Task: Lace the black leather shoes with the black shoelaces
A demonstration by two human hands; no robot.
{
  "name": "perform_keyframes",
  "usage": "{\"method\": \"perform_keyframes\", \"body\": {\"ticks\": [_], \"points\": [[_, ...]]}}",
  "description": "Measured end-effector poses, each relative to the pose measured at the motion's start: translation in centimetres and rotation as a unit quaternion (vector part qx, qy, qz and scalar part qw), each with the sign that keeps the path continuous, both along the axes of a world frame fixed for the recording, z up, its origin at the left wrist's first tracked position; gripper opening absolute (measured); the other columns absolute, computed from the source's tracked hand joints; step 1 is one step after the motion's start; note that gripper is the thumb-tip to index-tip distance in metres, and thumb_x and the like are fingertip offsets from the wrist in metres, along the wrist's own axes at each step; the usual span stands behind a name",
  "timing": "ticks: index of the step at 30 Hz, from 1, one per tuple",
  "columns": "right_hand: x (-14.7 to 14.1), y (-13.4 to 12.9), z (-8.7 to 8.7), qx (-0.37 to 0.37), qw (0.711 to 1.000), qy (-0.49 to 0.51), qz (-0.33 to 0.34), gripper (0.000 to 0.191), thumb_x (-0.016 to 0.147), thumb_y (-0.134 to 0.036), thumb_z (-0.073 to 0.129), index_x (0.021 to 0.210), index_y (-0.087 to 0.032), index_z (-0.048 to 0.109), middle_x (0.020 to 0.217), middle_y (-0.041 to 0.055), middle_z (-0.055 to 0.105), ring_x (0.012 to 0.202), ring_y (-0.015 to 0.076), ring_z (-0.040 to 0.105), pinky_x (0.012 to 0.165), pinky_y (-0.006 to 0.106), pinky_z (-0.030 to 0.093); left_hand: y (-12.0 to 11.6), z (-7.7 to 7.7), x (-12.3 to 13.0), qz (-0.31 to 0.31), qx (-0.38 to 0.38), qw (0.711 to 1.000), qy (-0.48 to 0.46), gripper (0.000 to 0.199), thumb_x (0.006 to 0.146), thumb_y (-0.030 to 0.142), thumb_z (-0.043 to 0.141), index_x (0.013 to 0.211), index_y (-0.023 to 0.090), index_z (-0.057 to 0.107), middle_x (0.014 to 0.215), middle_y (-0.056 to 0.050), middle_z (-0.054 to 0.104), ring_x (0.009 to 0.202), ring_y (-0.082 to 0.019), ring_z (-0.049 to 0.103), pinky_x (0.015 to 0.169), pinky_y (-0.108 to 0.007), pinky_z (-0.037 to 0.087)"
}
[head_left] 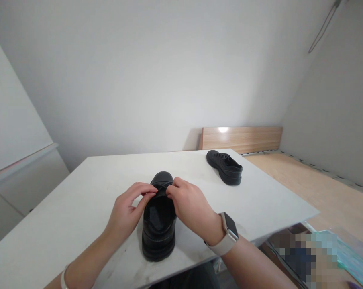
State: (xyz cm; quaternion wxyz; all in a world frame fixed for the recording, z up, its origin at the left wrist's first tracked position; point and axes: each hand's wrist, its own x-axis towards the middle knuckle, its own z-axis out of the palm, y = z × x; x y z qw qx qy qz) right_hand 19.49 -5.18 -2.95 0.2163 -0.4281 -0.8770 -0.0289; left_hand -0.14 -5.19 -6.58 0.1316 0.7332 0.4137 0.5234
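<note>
A black lace-up shoe (pixel 159 237) stands upright near the front of the white table (pixel 109 172), its heel towards me and its toe pointing away. At the left side of its lacing, my left hand (pixel 130 206) pinches the black shoelace between thumb and fingers. My right hand (pixel 187 200) is closed at the right side of the same lacing, its fingertips curled round the lace and partly hidden. The lace (pixel 162 186) crosses over the tongue between both hands. A second black shoe (pixel 225 166) rests at the back right of the table, laces on top.
Behind the table, a wooden board (pixel 241 137) leans at the wall, beside a light wooden surface (pixel 290 172) on the right. Below the table's right edge lie bags and a blurred patch (pixel 308 257). A cord loop (pixel 323 30) hangs at the upper right.
</note>
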Motion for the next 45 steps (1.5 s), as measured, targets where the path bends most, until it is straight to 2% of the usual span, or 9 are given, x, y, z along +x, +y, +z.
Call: {"method": "perform_keyframes", "body": {"ticks": [4, 8, 14, 19, 28, 34, 38, 42, 45], "points": [[-0.9, 0.4, 1.1, 0.021, 0.989, 0.147, 0.007, 0.016, 0.096, -0.009, 0.048, 0.088, -0.019, 0.057, 0.089, 0.0062, 0.06, 0.077, 0.0191, 0.057, 0.065, 0.03, 0.042, 0.3, 0.7, 0.0, -0.003, -0.017, 1.0, -0.025, 0.018, 0.091, 0.037, 0.063, 0.087, 0.022, 0.074, 0.087, -0.004, 0.074, 0.082, -0.02, 0.068, 0.076, -0.031, 0.054], [-1.7, 0.7, 2.7, -0.009, 0.928, 0.37, 0.044, 0.014, 0.101, -0.02, 0.04, 0.093, -0.02, 0.051, 0.079, 0.001, 0.058, 0.069, 0.0149, 0.055, 0.065, 0.027, 0.042, 0.5, 2.8, 0.1, 0.024, -0.009, 0.996, -0.088, 0.015, 0.089, 0.036, 0.067, 0.089, 0.022, 0.073, 0.089, -0.002, 0.074, 0.086, -0.019, 0.066, 0.079, -0.03, 0.051], [-2.4, 1.5, 2.8, -0.131, 0.867, 0.467, 0.113, 0.008, 0.096, -0.027, 0.053, 0.091, -0.021, 0.054, 0.068, -0.0035, 0.055, 0.059, 0.0114, 0.053, 0.057, 0.024, 0.043, 1.0, 5.0, 0.8, 0.005, 0.016, 0.995, -0.097, 0.009, 0.086, 0.032, 0.07, 0.086, 0.023, 0.073, 0.089, -0.001, 0.069, 0.088, -0.018, 0.063, 0.082, -0.03, 0.048], [-1.8, 2.0, 2.4, -0.256, 0.796, 0.524, 0.166, 0.015, 0.089, -0.033, 0.062, 0.094, -0.018, 0.063, 0.064, -0.0045, 0.057, 0.053, 0.0099, 0.056, 0.053, 0.023, 0.047, 2.0, 4.3, 1.3, -0.028, 0.005, 0.985, -0.169, 0.006, 0.078, 0.03, 0.076, 0.081, 0.024, 0.076, 0.105, -0.003, 0.06, 0.108, -0.02, 0.057, 0.093, -0.032, 0.047], [-1.8, 2.5, 1.1, -0.323, 0.773, 0.513, 0.187, 0.024, 0.085, -0.039, 0.068, 0.094, -0.017, 0.062, 0.075, -0.001, 0.063, 0.059, 0.0108, 0.062, 0.061, 0.026, 0.053, 3.3, 2.1, 0.9, -0.136, -0.076, 0.952, -0.264, 0.006, 0.075, 0.03, 0.083, 0.079, 0.027, 0.08, 0.119, -0.004, 0.06, 0.114, -0.02, 0.057, 0.095, -0.031, 0.051], [-1.5, 3.4, 0.2, -0.268, 0.8, 0.515, 0.152, 0.011, 0.089, -0.029, 0.058, 0.091, -0.019, 0.057, 0.065, -0.0042, 0.056, 0.054, 0.01, 0.053, 0.054, 0.024, 0.046, 3.2, 0.8, 0.3, -0.156, -0.145, 0.964, -0.156, 0.038, 0.076, 0.039, 0.081, 0.111, 0.025, 0.077, 0.102, -0.007, 0.077, 0.09, -0.022, 0.072, 0.085, -0.036, 0.06], [-1.4, 3.8, 0.1, -0.242, 0.782, 0.559, 0.13, 0.008, 0.087, -0.026, 0.061, 0.088, -0.018, 0.059, 0.06, -0.0049, 0.053, 0.051, 0.01, 0.052, 0.051, 0.023, 0.045, 2.7, 0.9, 0.9, -0.094, -0.146, 0.981, -0.083, 0.021, 0.082, 0.041, 0.073, 0.087, 0.022, 0.08, 0.085, -0.006, 0.08, 0.081, -0.024, 0.074, 0.083, -0.036, 0.06], [-1.8, 2.9, 0.5, -0.103, 0.765, 0.623, 0.125, 0.006, 0.089, -0.021, 0.062, 0.088, -0.018, 0.068, 0.08, -0.0002, 0.06, 0.056, 0.008, 0.056, 0.054, 0.023, 0.048, 2.3, 0.8, 1.7, -0.052, -0.154, 0.981, -0.111, 0.026, 0.082, 0.04, 0.069, 0.092, 0.019, 0.08, 0.075, -0.005, 0.078, 0.075, -0.022, 0.074, 0.076, -0.033, 0.06], [-2.3, 2.0, 0.8, -0.018, 0.786, 0.603, 0.135, 0.012, 0.09, -0.014, 0.062, 0.09, -0.021, 0.073, 0.089, 0.0011, 0.063, 0.066, 0.0095, 0.061, 0.063, 0.024, 0.051, 2.2, 0.8, 2.1, -0.039, -0.179, 0.974, -0.13, 0.034, 0.08, 0.041, 0.069, 0.103, 0.017, 0.077, 0.078, -0.005, 0.079, 0.073, -0.022, 0.074, 0.074, -0.032, 0.059]]}}
